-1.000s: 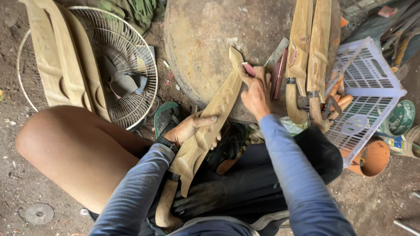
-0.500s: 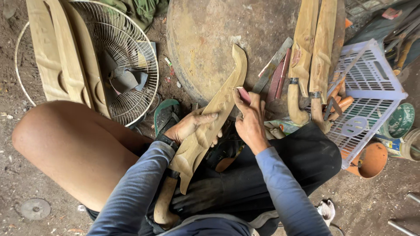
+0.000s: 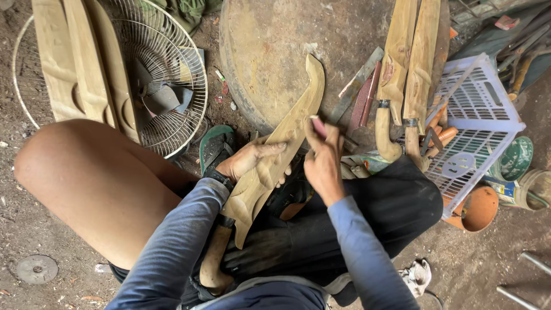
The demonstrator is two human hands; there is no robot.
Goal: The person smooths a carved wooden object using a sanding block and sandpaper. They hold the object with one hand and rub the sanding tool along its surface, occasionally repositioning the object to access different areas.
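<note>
Wooden sheath (image 3: pixel 274 158) steady under left hand (image 3: pixel 252 161) — right hand (image 3: pixel 322 163), pinching sandpaper (image 3: pixel 317 126), slid back from tip toward middle — sanding stroke continues.

A long, curved, pale carved wooden piece (image 3: pixel 275 155) slants from near-left lap to far-right, a small pinkish sanding block (image 3: pixel 318 126) pressed against its edge.

Dirt floor (image 3: pixel 34 229), daylit, cluttered

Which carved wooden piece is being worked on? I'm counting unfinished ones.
The curved wooden piece across the lap: the left hand grips it, the right hand presses a small pink piece on it. The others lie untouched.
</note>
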